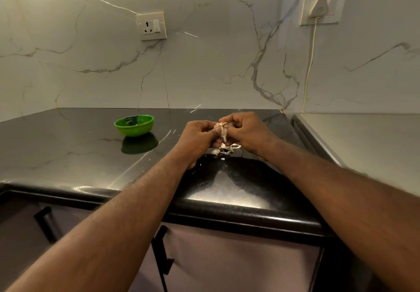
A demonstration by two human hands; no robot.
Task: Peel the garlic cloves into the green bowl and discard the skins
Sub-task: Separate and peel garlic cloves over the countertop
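Your fingers are bunched tight over the garlic [223, 130], so most of it is hidden. Only a pale, papery bit with a dry stem tip shows between your hands, and there's no telling whether it's one clove or several. Your left hand [197, 140] is curled round it from the left, thumb against the skin. Your right hand [247, 132] pinches it from the other side, fingers folded in, knuckles toward the wall. Both hands meet at the garlic, just above the black countertop [68, 146]. Right under them lies a small heap of loose skins [227, 148], whitish curls on the counter with a few tiny flakes nearby. The green bowl [134, 125] sits well off to your left, upright and glossy, and its contents are hard to make out past the reflections. Behind, the marble wall carries a socket [151, 26] and, further right, a white plug [320, 7] with its cable running down. Below the counter edge, dark cabinet handles [161, 250] show.
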